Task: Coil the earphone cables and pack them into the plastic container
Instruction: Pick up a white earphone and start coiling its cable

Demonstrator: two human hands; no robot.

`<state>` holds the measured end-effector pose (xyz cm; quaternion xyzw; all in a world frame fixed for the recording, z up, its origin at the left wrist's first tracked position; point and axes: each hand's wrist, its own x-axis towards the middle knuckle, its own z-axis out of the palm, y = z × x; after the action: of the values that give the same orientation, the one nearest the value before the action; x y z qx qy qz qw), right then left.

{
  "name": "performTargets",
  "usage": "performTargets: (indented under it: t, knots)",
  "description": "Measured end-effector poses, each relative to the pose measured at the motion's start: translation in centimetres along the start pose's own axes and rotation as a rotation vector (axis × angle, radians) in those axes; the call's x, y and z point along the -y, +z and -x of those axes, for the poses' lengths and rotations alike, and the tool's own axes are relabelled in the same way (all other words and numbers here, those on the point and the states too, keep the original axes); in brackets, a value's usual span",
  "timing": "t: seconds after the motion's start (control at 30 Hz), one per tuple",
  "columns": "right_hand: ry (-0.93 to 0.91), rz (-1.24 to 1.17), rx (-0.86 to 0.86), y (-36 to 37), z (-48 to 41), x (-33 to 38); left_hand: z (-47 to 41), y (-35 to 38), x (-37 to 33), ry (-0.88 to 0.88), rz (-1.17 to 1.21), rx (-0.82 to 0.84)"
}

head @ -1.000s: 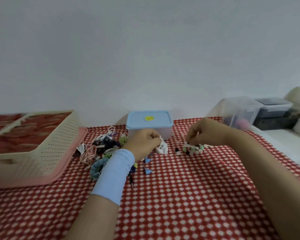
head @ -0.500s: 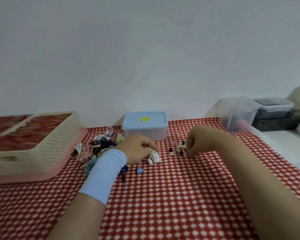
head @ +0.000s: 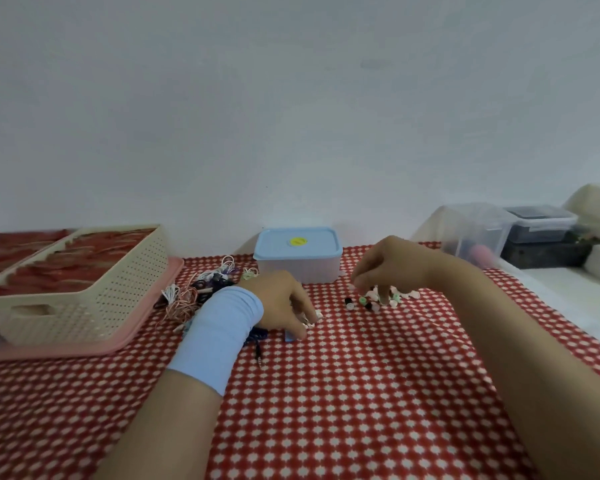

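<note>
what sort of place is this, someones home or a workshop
Probably a home table set up for sorting and packing, not a workshop: a red-and-white patterned tablecloth, a blue-lidded plastic container, a cream perforated basket and a tangle of earphone cables.

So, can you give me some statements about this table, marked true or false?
1. The blue lid sits on the plastic container. True.
2. The cream basket stands right of the container. False: it stands to the left, on a pink tray.
3. The right hand reaches down into small coloured pieces. True.
4. The tangled cables lie inside the container. False: they lie on the checked cloth, beside the basket.
5. The left hand has a light blue sleeve at its wrist. True.
</note>
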<state>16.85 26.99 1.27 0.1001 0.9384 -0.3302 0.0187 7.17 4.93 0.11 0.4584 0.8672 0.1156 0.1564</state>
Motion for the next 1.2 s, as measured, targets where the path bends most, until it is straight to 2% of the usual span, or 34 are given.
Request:
performTargets:
  t: [0.07,0.17,0.37,0.43,0.67,0.73,0.8,0.97,1.07,1.2]
  knots:
    - [-0.035,-0.113,0.032,1.2,-0.4,0.3,-0.3,0.4,0.4,-0.023,-0.060,0.015]
    - [-0.069,-0.269,0.029,2.4,-1.1,0.1,-0.9,0.7,1.0,-0.021,0.020,-0.047]
    - [-0.052,-0.594,0.028,2.7,-1.6,-0.7,-1.4,1.0,2.2,0.040,0.461,-0.316]
    - [-0.032,-0.655,0.012,2.7,-1.8,-1.1,-1.7,1.3,2.5,0.031,0.579,-0.339]
    - [0.026,-0.645,-0.061,3.0,-2.2,-1.1,-2.5,1.6,2.5,0.007,0.864,-0.250]
    - [0.019,-0.623,-0.086,3.1,-2.3,-1.1,-2.6,1.6,2.2,0.043,0.821,-0.290]
    - [0.000,-0.615,-0.112,3.4,-2.4,-0.8,-2.7,1.7,1.6,0.067,0.886,-0.350]
    - [-0.033,-0.668,-0.168,4.1,-2.5,0.1,-3.1,2.7,0.3,0.066,0.962,-0.365]
    - [-0.041,-0.659,-0.149,4.1,-2.5,0.2,-3.4,3.4,0.3,0.023,0.973,-0.461]
    - [-0.078,-0.636,-0.112,4.0,-2.2,0.7,-3.7,3.7,0.6,-0.017,1.038,-0.507]
